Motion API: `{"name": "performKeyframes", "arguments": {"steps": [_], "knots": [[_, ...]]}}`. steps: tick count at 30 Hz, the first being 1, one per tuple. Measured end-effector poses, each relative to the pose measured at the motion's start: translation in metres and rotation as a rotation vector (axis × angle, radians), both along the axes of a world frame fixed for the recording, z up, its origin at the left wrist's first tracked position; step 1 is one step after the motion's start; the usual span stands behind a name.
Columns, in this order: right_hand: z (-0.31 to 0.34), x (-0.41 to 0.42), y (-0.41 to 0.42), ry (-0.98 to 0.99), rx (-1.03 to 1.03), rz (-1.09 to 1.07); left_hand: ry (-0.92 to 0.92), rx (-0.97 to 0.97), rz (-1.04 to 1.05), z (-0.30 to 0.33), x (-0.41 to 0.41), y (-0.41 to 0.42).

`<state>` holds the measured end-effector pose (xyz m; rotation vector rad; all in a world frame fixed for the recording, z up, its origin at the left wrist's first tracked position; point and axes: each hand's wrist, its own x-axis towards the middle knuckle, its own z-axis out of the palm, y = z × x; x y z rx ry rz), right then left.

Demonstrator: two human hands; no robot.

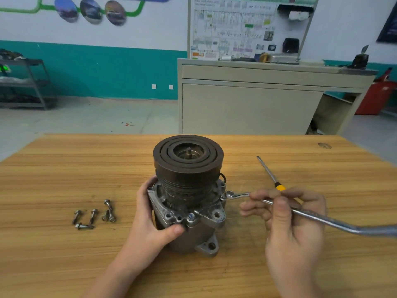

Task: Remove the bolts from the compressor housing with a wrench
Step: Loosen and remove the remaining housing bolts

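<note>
The compressor housing (pixel 189 203) stands upright on the wooden table (pixel 64 168), its dark grooved pulley (pixel 188 154) on top. My left hand (pixel 152 220) grips the housing's left flange, thumb across the front. My right hand (pixel 290 214) pinches a long silver wrench (pixel 311 216) near its head. The ring end (pixel 230 194) sits at a bolt (pixel 222 196) on the housing's right flange. Another bolt (pixel 190 216) stays in the front flange. Several removed bolts (pixel 94 215) lie loose on the table to the left.
A screwdriver (pixel 269 174) with a yellow and black handle lies behind my right hand, its tip pointing to the far left. Beyond the table stand a beige cabinet (pixel 247 104), a metal shelf rack (pixel 25 82) at left and a red bin (pixel 376 97) at right.
</note>
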<state>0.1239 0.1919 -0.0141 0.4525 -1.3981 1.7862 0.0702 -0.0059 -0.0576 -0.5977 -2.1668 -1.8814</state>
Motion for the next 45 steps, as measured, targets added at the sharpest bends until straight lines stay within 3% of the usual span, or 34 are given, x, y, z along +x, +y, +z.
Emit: {"name": "performKeyframes", "arguments": {"steps": [6,14,31,37,40,43,45], "knots": [[-0.010,0.003,-0.021,0.121,0.151,-0.190,0.007,-0.005,0.012,-0.001,0.001,0.000],[-0.023,0.010,-0.040,0.008,0.323,-0.543,0.022,-0.017,0.015,-0.003,-0.001,-0.002],[-0.027,0.004,-0.075,-0.025,0.300,-0.742,0.048,-0.025,0.010,-0.002,0.001,-0.002],[-0.018,0.000,-0.064,0.091,-0.068,-0.534,0.016,-0.014,0.003,-0.004,0.000,-0.004],[-0.014,-0.010,-0.043,-0.058,-0.346,-0.419,0.007,-0.005,0.000,-0.004,-0.001,-0.004],[-0.007,-0.034,-0.012,-0.237,-0.608,-0.079,0.010,0.002,-0.004,-0.003,-0.001,-0.002],[-0.001,-0.059,0.007,-0.442,-0.656,0.161,0.023,0.011,0.000,-0.003,-0.001,-0.002]]}}
